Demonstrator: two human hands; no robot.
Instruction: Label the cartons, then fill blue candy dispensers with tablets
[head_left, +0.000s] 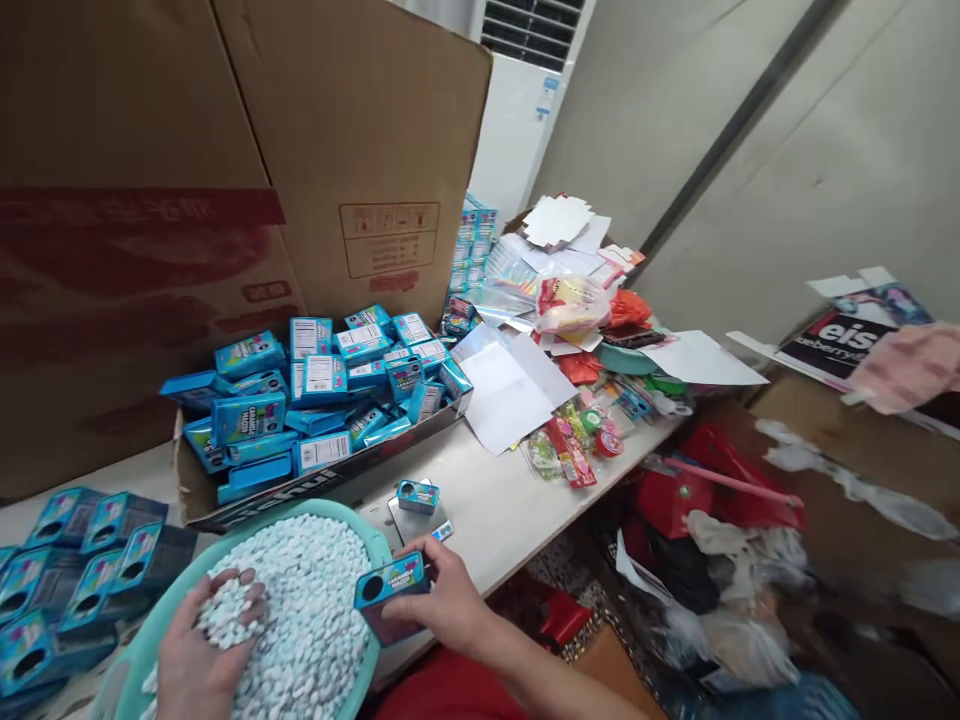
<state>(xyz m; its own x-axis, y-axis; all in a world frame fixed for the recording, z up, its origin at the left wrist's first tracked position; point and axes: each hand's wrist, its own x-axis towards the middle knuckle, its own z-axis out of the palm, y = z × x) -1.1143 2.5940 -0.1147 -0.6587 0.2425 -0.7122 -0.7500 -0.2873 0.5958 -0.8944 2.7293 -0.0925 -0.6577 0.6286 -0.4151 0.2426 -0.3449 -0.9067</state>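
Note:
My left hand (210, 640) is cupped palm up over a teal basin (379, 545), its fingers curled round a heap of small pale candies (229, 612). More pale blue and white candies (315, 600) fill the basin. At the basin's right rim, my right hand (442, 600) grips a small blue box (390, 590) between thumb and fingers; the box's printed face with a dark round opening is toward the camera. Behind the basin, another blue box (418, 496) rests on a small scale (409, 522).
Several blue boxes (112, 560) stand left of the basin. A low carton (187, 490) full of blue boxes lies behind it, before a tall cardboard box (360, 130). Papers (510, 385) and candy packets (574, 450) lie to the right; bags (742, 640) are piled below.

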